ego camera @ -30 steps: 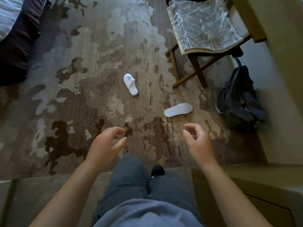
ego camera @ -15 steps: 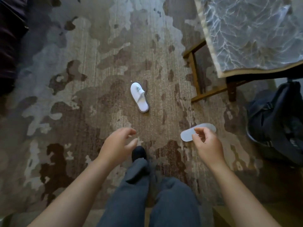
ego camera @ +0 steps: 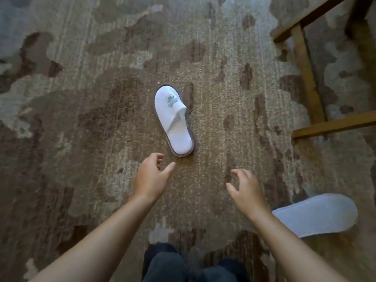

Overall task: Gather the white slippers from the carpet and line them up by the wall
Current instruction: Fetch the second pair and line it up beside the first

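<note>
Our left hand (ego camera: 151, 181) hovers over the carpet (ego camera: 81, 139) with its fingers (ego camera: 157, 159) loosely curled and apart, empty; our right hand (ego camera: 247, 189) does the same, fingers (ego camera: 237, 173) spread and holding nothing. Just beyond our left fingertips lies the upright white slipper (ego camera: 174, 119), toe pointing away from us. To the right of our right wrist lies the second slipper (ego camera: 319, 213), sole up. Farther off to the right stand wooden chair legs (ego camera: 305, 78).
</note>
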`<state>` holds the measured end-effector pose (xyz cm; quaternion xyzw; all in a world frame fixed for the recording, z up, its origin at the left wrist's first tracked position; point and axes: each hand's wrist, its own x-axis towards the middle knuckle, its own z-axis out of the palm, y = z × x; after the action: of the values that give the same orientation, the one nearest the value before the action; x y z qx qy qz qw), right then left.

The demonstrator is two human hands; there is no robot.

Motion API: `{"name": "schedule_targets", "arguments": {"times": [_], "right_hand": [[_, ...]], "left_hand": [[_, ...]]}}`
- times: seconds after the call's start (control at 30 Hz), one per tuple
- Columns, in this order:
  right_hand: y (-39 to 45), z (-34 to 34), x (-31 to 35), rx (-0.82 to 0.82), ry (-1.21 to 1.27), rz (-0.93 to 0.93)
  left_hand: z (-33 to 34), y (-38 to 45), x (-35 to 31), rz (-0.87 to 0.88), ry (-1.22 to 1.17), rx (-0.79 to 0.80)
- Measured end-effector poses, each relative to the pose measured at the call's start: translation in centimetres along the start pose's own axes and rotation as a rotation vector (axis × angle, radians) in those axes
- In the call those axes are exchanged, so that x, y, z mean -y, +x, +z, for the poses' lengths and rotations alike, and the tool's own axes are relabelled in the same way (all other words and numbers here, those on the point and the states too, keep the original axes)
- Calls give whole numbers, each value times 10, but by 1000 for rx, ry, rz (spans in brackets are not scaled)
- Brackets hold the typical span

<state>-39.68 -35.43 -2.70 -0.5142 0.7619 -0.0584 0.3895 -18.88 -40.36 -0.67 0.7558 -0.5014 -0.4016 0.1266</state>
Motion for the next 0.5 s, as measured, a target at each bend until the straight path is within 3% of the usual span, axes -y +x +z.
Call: {"name": "schedule_targets", "arguments": {"times": [0.23, 0.5], "right_hand": [[105, 94, -63, -31, -262, -2], [108, 116, -81, 8, -388, -63]], "left_hand": [[106, 116, 43, 57, 60, -86], [150, 150, 40, -189, 144, -251]]}}
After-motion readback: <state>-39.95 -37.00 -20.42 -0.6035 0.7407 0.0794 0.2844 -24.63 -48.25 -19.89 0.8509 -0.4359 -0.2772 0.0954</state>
